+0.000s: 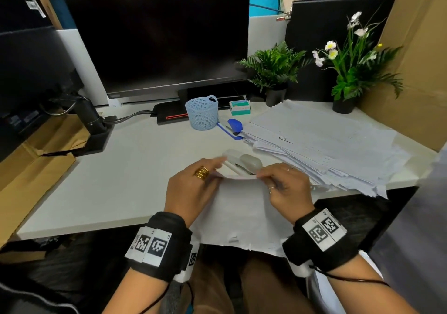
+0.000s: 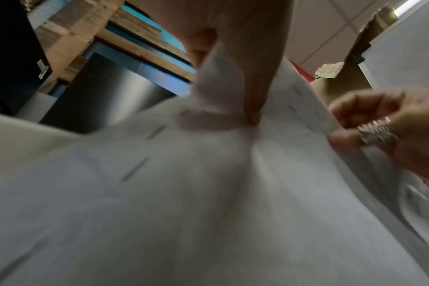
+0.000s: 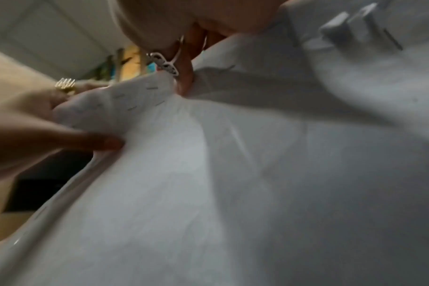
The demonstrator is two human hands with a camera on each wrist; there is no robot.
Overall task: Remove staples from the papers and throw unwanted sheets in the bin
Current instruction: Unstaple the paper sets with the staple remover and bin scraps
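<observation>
Our left hand (image 1: 191, 187) sits palm-down at the near edge of the bench (image 1: 116, 183), gold ring showing, its thumb and fingers pinching the top left edge of the stapled papers (image 1: 244, 212); several staples (image 2: 135, 169) line that edge in the wrist views; the sheets hang off the bench edge toward our lap; our right hand (image 1: 285, 190) curls over the top right edge, pinching it; a grey stapler (image 1: 242, 162) lies just beyond, a paper stack (image 1: 326, 144) farther right.

- White papers (image 1: 244, 207), dotted with grey staples (image 3: 132, 107)
- Pale-blue perforated basket (image 1: 202, 112)
- Blue stapler (image 1: 234, 126)
- Gold ring (image 1: 202, 172)
- Black-and-white patterned wristbands (image 1: 154, 244)
- Black monitor (image 1: 154, 30)
</observation>
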